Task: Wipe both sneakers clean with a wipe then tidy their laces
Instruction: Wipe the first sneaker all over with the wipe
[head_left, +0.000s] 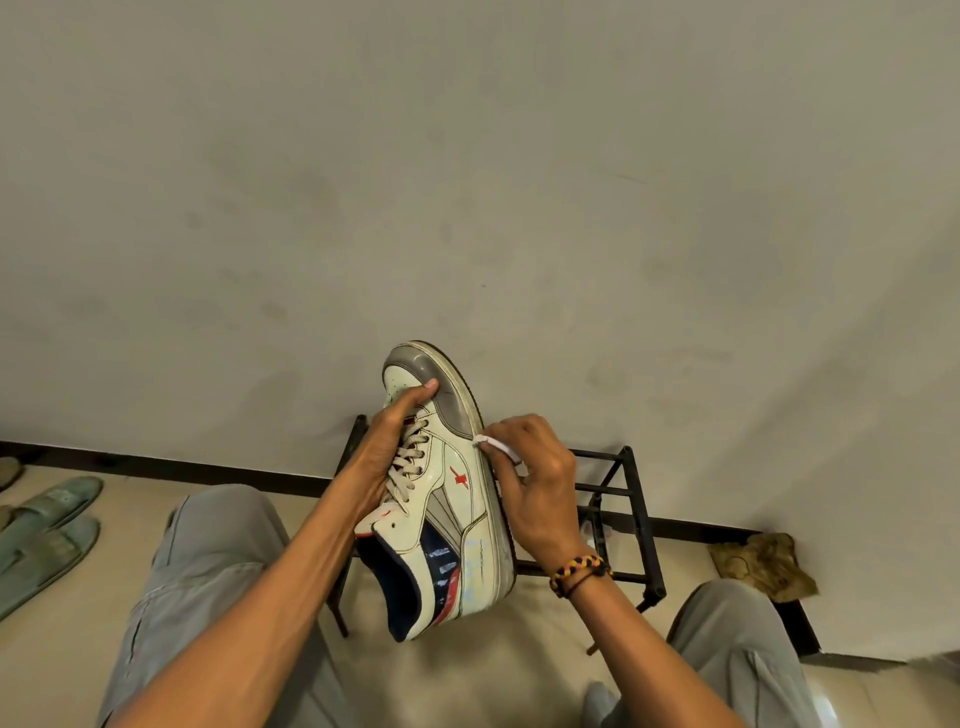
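Grey-white plaster wall (467, 182) fills most of the view, meeting a pale tiled floor (519, 675) along a dark skirting strip. Against the wall stands a low black metal rack (618, 499), and the person's grey trouser legs (208, 571) spread to either side of it. A cream sneaker (441, 483) with a grey toe cap, red mark and navy lining is held up in the air in front of the rack, toe pointing up and sole to the right. The left hand (387, 457) grips it over the laces (410, 457), fingers curled round the upper and the thumb lying toward the toe. The right hand (535, 488), a braided bracelet (579, 569) at its wrist, pinches a small white wipe (496, 448) between curled fingertips and presses it on the sole edge. Green slippers (47, 530) lie at the far left; a crumpled brownish thing (763, 566), perhaps a rag, sits by the wall at right.
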